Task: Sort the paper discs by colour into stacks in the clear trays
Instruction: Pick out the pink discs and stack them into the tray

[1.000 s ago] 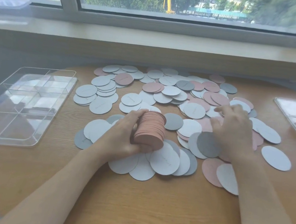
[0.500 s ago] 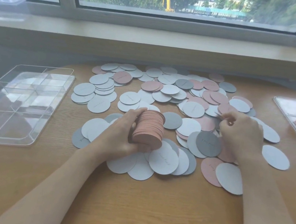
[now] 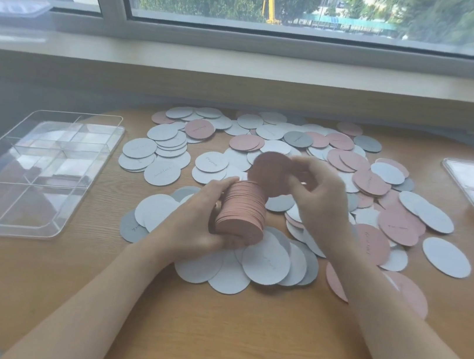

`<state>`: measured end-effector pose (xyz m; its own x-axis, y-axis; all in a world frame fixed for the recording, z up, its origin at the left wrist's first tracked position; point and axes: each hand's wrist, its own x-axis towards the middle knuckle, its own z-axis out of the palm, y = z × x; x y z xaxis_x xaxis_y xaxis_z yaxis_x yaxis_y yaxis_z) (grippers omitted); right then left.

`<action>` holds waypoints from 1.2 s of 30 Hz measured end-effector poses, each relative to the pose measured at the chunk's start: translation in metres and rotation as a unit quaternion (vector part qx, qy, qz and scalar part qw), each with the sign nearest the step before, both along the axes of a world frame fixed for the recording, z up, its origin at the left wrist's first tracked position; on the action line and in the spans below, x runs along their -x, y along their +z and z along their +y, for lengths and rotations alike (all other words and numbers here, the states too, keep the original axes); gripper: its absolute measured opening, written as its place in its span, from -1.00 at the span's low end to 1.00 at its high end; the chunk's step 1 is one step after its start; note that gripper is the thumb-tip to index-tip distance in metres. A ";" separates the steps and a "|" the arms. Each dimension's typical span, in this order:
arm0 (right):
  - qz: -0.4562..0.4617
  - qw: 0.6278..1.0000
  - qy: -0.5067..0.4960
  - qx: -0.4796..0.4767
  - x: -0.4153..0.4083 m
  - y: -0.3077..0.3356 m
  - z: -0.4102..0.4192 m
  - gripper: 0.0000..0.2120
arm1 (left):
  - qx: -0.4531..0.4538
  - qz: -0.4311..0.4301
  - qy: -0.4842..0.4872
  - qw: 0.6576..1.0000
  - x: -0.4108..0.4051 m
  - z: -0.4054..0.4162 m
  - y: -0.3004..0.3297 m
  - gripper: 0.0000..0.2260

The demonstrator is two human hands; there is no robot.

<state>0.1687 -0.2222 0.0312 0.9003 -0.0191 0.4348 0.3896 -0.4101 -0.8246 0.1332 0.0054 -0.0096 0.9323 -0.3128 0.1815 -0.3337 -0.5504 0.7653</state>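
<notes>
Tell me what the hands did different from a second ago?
The right hand was down on the loose discs; it pinched up one pink disc and lifted it left, so it now hangs over the pink stack. The left hand still grips that stack in the same spot. The clear tray on the left and the right tray holding pink discs did not move.

Wooden bench (image 3: 237,333), loose discs + 2 clear trays.
Pink, white & grey paper discs (image 3: 266,140) spread overlapping across middle; divided tray (image 3: 37,229) at left edge, 2nd tray (image 3: 458,169) at right w/ pink discs inside.
</notes>
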 end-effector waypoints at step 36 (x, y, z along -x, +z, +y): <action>0.213 0.879 -0.185 0.384 -0.019 -0.007 -0.075 -0.73 | -0.008 -0.006 0.008 1.000 0.003 -0.003 0.003 0.04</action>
<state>0.1881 -0.2974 0.0245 0.9785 -0.1935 0.0714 -0.1656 -0.9435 -0.2869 0.1302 0.0022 -0.0068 0.9350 -0.3005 0.1884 -0.3340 -0.5676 0.7525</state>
